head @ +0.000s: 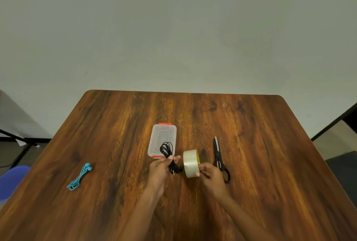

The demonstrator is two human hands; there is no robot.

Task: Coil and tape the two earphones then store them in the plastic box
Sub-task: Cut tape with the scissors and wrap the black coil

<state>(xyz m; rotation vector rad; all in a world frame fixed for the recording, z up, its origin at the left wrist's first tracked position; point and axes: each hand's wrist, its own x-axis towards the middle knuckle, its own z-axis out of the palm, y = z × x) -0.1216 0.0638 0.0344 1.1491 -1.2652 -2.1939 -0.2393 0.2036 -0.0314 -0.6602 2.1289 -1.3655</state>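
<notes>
Head view: left hand (161,165) pinches a coiled black earphone cable (167,151) beside a clear tape roll (190,163) gripped by the right hand (210,173).
Both grips are closed above the wooden bench (251,144); the lidded clear plastic box (157,136) lies just behind. Slackened fingers could let the untaped coil spring loose.

A brown wooden table (251,144) has a clear plastic box (161,140) in the middle, black scissors (218,155) beside it, and blue earphones (80,177) far left
</notes>
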